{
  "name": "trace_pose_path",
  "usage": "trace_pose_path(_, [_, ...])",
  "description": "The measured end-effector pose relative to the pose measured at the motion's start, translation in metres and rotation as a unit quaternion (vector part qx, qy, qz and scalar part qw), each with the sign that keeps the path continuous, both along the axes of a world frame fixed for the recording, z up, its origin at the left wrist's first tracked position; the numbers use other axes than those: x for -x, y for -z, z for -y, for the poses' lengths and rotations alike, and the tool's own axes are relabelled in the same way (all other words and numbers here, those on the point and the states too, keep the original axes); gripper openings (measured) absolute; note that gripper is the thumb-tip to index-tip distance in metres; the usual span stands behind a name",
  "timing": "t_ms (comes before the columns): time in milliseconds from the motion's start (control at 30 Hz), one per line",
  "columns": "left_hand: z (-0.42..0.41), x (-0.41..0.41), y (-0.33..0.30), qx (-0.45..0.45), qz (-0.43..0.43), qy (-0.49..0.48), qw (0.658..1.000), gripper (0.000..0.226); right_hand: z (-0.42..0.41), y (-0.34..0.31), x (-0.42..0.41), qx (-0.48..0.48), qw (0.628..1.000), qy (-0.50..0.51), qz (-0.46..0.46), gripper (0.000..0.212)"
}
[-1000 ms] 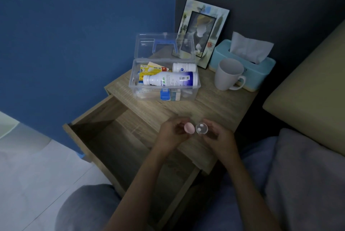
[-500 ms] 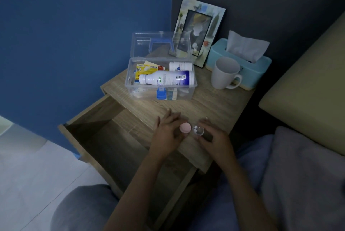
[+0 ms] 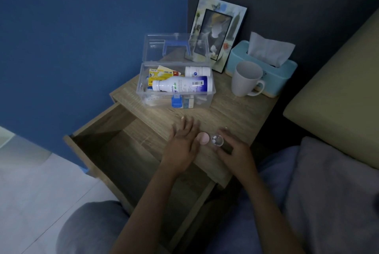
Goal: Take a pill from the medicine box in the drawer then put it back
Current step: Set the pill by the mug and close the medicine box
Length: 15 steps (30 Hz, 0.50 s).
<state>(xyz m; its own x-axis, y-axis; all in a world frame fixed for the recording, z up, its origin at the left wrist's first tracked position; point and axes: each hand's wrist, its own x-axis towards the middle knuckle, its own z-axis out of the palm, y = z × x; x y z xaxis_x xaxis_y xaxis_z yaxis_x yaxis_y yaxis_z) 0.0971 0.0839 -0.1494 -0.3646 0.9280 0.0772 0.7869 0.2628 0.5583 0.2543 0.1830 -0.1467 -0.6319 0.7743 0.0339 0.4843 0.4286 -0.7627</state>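
the right hand (image 3: 233, 151) has its grip closed around a small clear pill bottle (image 3: 217, 140), its open mouth facing up with a few pale pills (image 3: 214, 139) visible inside. just left of that grip the left hand (image 3: 182, 145) lies with fingers spread and flat over the wooden surface (image 3: 235, 114); a pink cap (image 3: 203, 138) sits at its thumb side, touching the bottle's rim, but whether the thumb pinches the cap or only rests beside it cannot be told. beyond both hands, well apart from them, the clear medicine box (image 3: 176, 87) stands on the surface with its lid (image 3: 176, 48) raised, a large white bottle (image 3: 182, 86) lying across the top of its contents. below and left of the left hand the drawer (image 3: 114, 151) is pulled open. far beyond the right hand stand a white mug (image 3: 246, 79), a tissue box (image 3: 264, 71) and a picture frame (image 3: 218, 32).
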Motion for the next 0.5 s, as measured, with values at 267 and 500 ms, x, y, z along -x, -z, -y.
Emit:
trace_pose_path(267, [0.002,0.0,0.008,0.056,-0.087,0.001,0.995,0.055,-0.022,-0.02,0.016,0.09,0.946,0.219,-0.223,0.045])
trace_pose_path(500, [0.004,-0.001,0.012,0.049,-0.1,-0.009,0.994,0.055,-0.117,-0.049,0.044,0.038,0.908,0.335,-0.248,0.037])
